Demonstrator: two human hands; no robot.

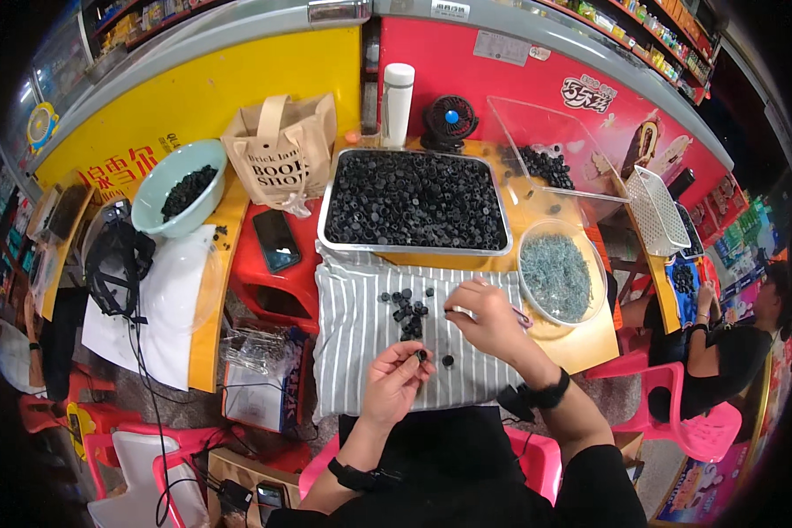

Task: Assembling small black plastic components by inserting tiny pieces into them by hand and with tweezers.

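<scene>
My left hand pinches a small round black cap between thumb and fingertips, above the striped cloth. My right hand is held higher and to the right, its fingers closed together; what they grip is too small to make out. A purplish, slim object shows beside that hand, and I cannot tell whether it is held. Between the hands lies a loose pile of black caps. One single cap rests apart from them, below my right hand.
Beyond the cloth stands a metal tray full of black caps. A round clear container of thin bluish-green pieces sits at right. Around these are a tote bag, white bottle, fan, phone and pale green bowl.
</scene>
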